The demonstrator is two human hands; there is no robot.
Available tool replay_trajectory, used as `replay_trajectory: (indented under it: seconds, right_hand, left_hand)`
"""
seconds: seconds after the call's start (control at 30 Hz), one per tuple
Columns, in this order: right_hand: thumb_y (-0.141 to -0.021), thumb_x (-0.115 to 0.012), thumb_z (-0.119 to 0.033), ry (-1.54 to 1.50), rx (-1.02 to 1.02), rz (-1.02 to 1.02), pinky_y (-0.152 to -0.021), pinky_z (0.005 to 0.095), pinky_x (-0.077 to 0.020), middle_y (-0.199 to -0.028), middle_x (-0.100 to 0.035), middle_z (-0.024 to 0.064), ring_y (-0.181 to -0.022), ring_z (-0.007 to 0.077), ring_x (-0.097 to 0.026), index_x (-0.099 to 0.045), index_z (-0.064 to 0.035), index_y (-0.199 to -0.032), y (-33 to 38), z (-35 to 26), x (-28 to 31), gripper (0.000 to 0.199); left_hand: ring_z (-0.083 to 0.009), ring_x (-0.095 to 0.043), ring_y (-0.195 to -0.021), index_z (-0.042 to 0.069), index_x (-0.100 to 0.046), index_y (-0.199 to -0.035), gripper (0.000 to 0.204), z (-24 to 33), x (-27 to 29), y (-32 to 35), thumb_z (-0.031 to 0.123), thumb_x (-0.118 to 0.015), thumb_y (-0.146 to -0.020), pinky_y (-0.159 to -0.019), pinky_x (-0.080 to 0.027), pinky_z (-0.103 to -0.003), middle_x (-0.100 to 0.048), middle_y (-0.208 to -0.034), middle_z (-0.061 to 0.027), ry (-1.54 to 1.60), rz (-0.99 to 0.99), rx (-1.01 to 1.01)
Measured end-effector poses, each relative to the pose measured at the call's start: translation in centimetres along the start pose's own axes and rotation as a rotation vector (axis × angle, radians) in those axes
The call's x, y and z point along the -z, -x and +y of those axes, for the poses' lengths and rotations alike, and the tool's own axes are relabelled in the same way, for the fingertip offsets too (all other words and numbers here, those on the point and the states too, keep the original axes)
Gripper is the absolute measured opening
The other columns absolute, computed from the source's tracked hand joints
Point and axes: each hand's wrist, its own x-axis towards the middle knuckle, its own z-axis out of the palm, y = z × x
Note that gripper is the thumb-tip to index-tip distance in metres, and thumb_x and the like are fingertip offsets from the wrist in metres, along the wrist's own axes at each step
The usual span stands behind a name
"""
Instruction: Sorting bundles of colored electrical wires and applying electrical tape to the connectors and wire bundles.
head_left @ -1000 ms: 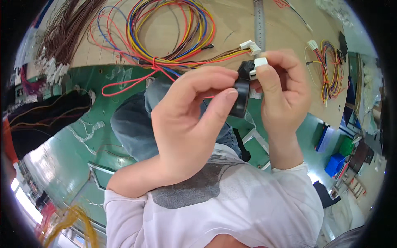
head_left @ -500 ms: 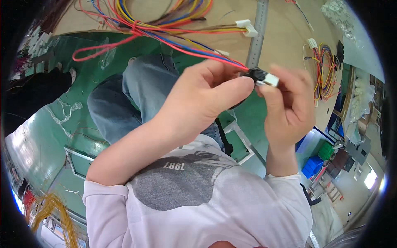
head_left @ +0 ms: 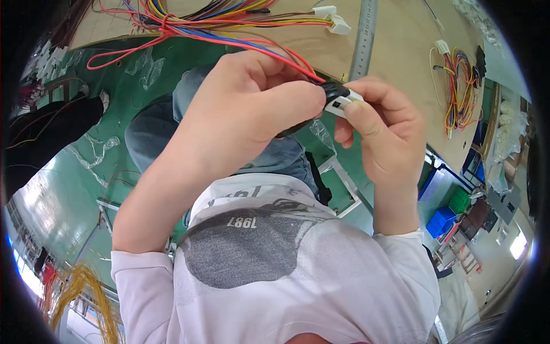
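The left hand [head_left: 252, 109] is closed, with thumb and fingers pinched on a black part [head_left: 334, 92] at the end of the red and blue wires [head_left: 252, 49] that run up to the big wire bundle [head_left: 212, 17] on the brown workbench [head_left: 401, 63]. The right hand [head_left: 384, 132] is closed too, and its thumb and first finger clamp a small white connector [head_left: 342, 104] that touches the black part, so the two hands meet in the air in front of the chest, above the blue-jeaned knees. I judge that the step in hand is joining the wire end with the connector, or wrapping the black piece near it; I cannot tell if the black piece is tape or a sleeve. The next move, as I judge it, calls for a steady grip of both hands and a fine alignment of the small pieces, because they are partly hidden by the fingers. Compared with half a second ago, the hands hold the same pinch on the same pieces, but the view has turned lower: the bundle and the two loose white connectors [head_left: 332, 17] now lie nearer to the top edge. The second small harness [head_left: 458, 74] lies at the right on the workbench, well apart from the hands.
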Motion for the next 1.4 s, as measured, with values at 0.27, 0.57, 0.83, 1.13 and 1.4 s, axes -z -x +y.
replay_trajectory:
  seconds: [0.27, 0.57, 0.83, 1.13, 1.4]
  right_hand:
    - [-0.078, -0.059, -0.004, 0.076, 0.048, -0.120, -0.051, 0.0181, -0.0440, -0.073, -0.057, 0.0039, -0.059, 0.0078, -0.055, -0.057, 0.0033, -0.088, -0.6, -0.5, 0.5, 0.013]
    - [-0.079, -0.057, -0.003, 0.029, 0.006, -0.100, -0.051, 0.0182, -0.0438, -0.072, -0.057, 0.0041, -0.058, 0.0077, -0.055, -0.057, 0.0043, -0.089, -0.5, -0.3, 0.2, 0.012]
    - [-0.079, -0.056, -0.001, 0.002, 0.024, -0.016, -0.051, 0.0185, -0.0431, -0.074, -0.056, 0.0047, -0.060, 0.0084, -0.055, -0.057, 0.0038, -0.089, -0.2, 0.6, 0.0, 0.011]
    - [-0.080, -0.056, -0.005, 0.066, 0.067, 0.095, -0.050, 0.0185, -0.0419, -0.073, -0.057, 0.0045, -0.057, 0.0078, -0.054, -0.057, 0.0024, -0.091, -0.1, 1.3, -0.5, 0.013]
    - [-0.081, -0.056, -0.011, -0.092, -0.030, 0.071, -0.044, 0.0191, -0.0367, -0.071, -0.058, 0.0065, -0.051, 0.0095, -0.050, -0.055, 0.0035, -0.094, -0.2, 1.7, -0.3, 0.020]
  left_hand:
    - [-0.0066, -0.046, -0.054, -0.001, -0.055, -0.082, 0.020, 0.7, 1.2, -0.2, 0.016, -0.056, -0.072, -0.045, -0.032, -0.018, -0.057, -0.068, -0.0069, -0.148, -0.036, 0.035]
    - [-0.0102, -0.051, -0.056, 0.000, -0.054, -0.079, 0.020, 1.1, 0.3, 0.5, 0.019, -0.053, -0.074, -0.048, -0.039, -0.022, -0.058, -0.070, -0.0075, 0.018, -0.090, 0.143]
    - [-0.0124, -0.054, -0.065, 0.004, -0.053, -0.094, 0.022, -0.7, 0.3, 0.8, 0.021, -0.053, -0.079, -0.054, -0.042, -0.023, -0.059, -0.079, -0.0065, 0.210, -0.105, 0.294]
    - [-0.0117, -0.056, -0.075, 0.006, -0.053, -0.096, 0.019, -1.9, -0.9, 1.3, 0.019, -0.052, -0.083, -0.063, -0.044, -0.025, -0.059, -0.084, -0.0047, 0.420, 0.004, 0.323]
    - [-0.0089, -0.052, -0.078, 0.005, -0.055, -0.093, 0.014, -2.7, -0.5, 1.3, 0.013, -0.055, -0.081, -0.069, -0.040, -0.023, -0.058, -0.086, -0.0030, 0.286, 0.024, 0.085]
